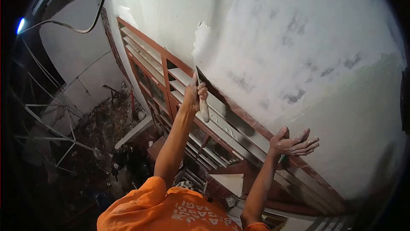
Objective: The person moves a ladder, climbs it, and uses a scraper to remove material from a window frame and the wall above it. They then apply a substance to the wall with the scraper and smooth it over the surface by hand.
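My left hand is wrapped round the pale handle of a scraper, whose thin blade points up at the wall just above the reddish-brown window frame. White, ragged-edged plaster shows on the wall by the blade. Lower right, my right hand is raised beside the wall, palm up, fingers spread and dusted white, with nothing in it. Dark smudges mark the whitish wall surface above it.
Louvred windows run diagonally below the wall. Rubble and a metal frame of thin bars lie far below at the left. A cable hangs at the upper left, near a bright light.
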The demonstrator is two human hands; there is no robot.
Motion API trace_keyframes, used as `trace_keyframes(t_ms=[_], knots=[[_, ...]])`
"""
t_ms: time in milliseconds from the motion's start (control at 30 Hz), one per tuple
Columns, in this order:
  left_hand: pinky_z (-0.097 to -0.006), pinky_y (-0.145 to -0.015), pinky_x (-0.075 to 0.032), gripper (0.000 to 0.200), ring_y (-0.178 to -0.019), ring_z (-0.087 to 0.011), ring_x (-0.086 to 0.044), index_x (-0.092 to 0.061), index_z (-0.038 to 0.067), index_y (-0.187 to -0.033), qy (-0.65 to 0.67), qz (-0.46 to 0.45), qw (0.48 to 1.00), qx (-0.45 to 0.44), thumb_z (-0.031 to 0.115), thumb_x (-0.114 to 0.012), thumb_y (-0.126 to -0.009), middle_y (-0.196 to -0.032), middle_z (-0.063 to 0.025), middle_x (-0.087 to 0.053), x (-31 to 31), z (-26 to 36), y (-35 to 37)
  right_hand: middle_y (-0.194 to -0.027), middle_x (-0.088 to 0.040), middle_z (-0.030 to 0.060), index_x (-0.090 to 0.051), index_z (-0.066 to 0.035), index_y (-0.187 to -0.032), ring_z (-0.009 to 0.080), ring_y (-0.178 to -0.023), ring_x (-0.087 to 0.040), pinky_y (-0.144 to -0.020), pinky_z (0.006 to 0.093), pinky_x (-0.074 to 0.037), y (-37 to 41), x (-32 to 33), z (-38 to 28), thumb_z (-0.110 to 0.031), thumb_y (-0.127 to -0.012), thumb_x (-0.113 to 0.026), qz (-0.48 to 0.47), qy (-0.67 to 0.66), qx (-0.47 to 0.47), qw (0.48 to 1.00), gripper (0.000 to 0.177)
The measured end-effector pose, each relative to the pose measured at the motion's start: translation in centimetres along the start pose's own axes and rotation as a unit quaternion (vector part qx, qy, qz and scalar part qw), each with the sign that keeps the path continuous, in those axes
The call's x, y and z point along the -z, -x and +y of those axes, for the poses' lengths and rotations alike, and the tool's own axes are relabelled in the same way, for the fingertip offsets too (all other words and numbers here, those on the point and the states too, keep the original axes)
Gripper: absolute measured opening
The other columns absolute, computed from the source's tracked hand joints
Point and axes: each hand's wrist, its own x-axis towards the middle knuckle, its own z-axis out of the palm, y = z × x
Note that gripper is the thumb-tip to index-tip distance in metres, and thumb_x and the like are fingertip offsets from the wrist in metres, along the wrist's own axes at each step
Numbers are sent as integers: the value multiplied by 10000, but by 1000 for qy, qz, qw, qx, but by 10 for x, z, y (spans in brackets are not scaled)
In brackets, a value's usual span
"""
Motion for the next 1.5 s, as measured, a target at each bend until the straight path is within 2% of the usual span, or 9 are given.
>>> trace_keyframes(t_ms=[367,467,533,633,733,900,1000,1133,1500], knots=[[-229,-388,-292,436,-454,-90,-377,-407,106,-936,-70,107,992,19,528,-511,-974,-599,30,-382,-24,-1,8,-1512,-281,289,-518,-62,-1331,485,-1426,-207,-1091,675,-151,3,1,2,-607,-941,-403,-5,-19,-2,1000,680],[-221,-392,-293,371,-478,-78,-381,-425,148,-1016,5,18,999,-48,514,-479,-992,-650,29,-407,13,20,-31,-1508,-301,271,-492,-41,-1360,463,-1418,-241,-1095,632,-197,0,1,0,-648,-946,-351,7,2,1,1000,749],[-223,-389,-291,366,-471,-83,-386,-426,158,-1029,51,-12,999,2,519,-470,-993,-645,29,-401,12,20,-29,-1513,-300,261,-494,-56,-1361,456,-1419,-244,-1092,631,-203,0,1,-2,-637,-950,-354,3,1,-3,1000,724],[-242,-379,-277,449,-428,-101,-350,-429,105,-921,-90,108,988,69,547,-472,-982,-591,34,-368,-21,-4,16,-1515,-305,249,-496,-65,-1361,446,-1420,-247,-1091,627,-207,-3,3,-4,-638,-952,-349,6,-1,-9,1000,719],[-246,-378,-276,491,-424,-101,-343,-422,90,-863,-94,54,991,72,565,-483,-971,-570,34,-358,-3,-10,11,-1514,-310,242,-505,-71,-1357,441,-1420,-250,-1090,625,-209,-2,1,-3,-643,-953,-338,19,-6,-1,1000,721],[-244,-385,-296,400,-439,-97,-362,-438,121,-938,-160,120,980,-4,516,-464,-996,-604,27,-394,-14,27,-2,-1513,-312,242,-483,-79,-1374,442,-1419,-254,-1086,626,-215,-1,3,-3,-640,-953,-347,4,-1,-6,1000,715],[-228,-379,-291,330,-437,-86,-363,-449,155,-972,-73,83,994,-8,483,-465,-1004,-609,23,-405,-5,48,-32,-1515,-296,258,-496,-77,-1358,463,-1423,-227,-1088,651,-185,1,-1,1,-615,-947,-383,8,-15,-4,1000,686],[-243,-358,-265,363,-419,-90,-346,-421,154,-917,-88,91,989,80,505,-470,-995,-571,24,-376,7,46,-22,-1520,-306,243,-489,-78,-1355,460,-1411,-260,-1069,641,-225,3,-1,2,-622,-953,-377,13,-13,3,1000,685],[-263,-380,-263,423,-403,-107,-329,-446,129,-782,-236,79,969,1,484,-450,-1012,-554,33,-393,-14,78,-21,-1519,-309,241,-489,-64,-1348,453,-1407,-275,-1063,631,-238,0,2,0,-612,-956,-375,13,-7,7,1000,683]])
